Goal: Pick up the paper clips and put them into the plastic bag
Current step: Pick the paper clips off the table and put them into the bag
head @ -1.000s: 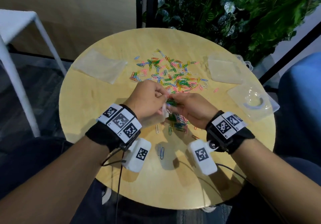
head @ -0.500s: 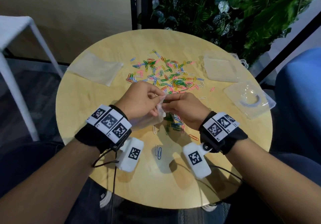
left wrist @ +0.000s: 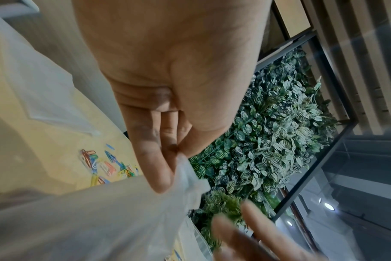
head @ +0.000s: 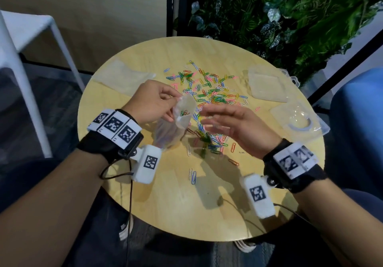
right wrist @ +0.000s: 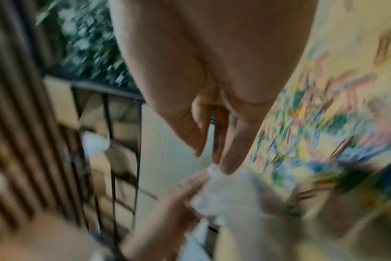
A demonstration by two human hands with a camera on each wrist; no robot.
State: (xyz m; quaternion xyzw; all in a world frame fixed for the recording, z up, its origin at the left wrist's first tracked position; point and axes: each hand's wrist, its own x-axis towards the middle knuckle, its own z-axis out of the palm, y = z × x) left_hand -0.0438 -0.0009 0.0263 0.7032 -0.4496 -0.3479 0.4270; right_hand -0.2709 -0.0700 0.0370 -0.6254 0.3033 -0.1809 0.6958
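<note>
Above table: left hand pinches plastic bag.

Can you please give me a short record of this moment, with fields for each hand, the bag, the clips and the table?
left hand: pinches the top edge of the plastic bag, held above the table
right hand: fingers spread, holds nothing, beside the bag
bag: a few clips visible inside
paper clips: many coloured ones scattered on the table
table: round, light wood
other bags: flat spare bag far left
</note>
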